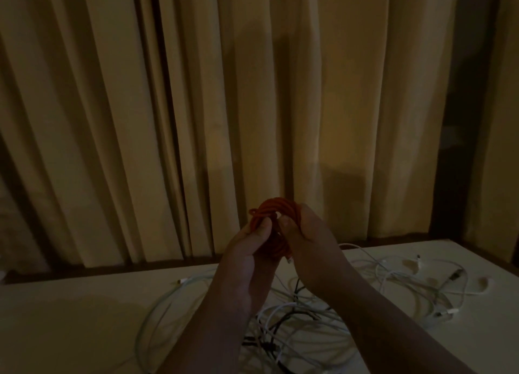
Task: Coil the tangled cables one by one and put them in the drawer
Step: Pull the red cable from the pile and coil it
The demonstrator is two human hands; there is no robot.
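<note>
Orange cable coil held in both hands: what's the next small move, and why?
Probably wrap the loose tail round the orange cable coil to lock it: the left hand and right hand grip a nearly finished coil, and only a short plug end hangs free beneath it.

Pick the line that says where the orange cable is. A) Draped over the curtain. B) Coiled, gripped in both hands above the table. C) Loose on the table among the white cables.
B: the orange cable is a coil gripped by the left hand and the right hand, raised above the tangled cables on the table.
</note>
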